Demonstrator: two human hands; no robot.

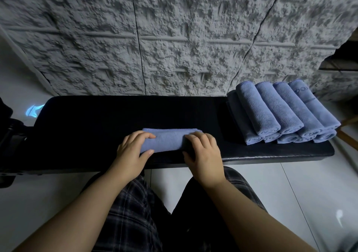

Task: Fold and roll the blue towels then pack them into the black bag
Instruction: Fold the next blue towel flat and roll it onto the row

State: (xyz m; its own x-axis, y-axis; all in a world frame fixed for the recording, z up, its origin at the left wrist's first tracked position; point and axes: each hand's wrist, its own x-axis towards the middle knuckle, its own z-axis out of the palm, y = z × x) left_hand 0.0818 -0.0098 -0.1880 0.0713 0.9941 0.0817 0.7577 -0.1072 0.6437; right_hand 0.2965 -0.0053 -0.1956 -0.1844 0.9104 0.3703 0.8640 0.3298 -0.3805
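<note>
Dim, bluish light; wide-angle bending at edges, sharp centre.

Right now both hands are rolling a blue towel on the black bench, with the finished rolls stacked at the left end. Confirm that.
Not quite. The head view shows the finished rolls stacked at the right end of the black bench. The rest holds: left hand and right hand are on the blue towel.

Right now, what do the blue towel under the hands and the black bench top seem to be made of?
The blue towel looks like soft microfibre or terry cloth: a matte, fuzzy nap and a stitched hem show. The black bench top looks like padded vinyl or faux leather, judging by its smooth, dark surface with a faint sheen and rounded edge; real leather cannot be ruled out.
</note>
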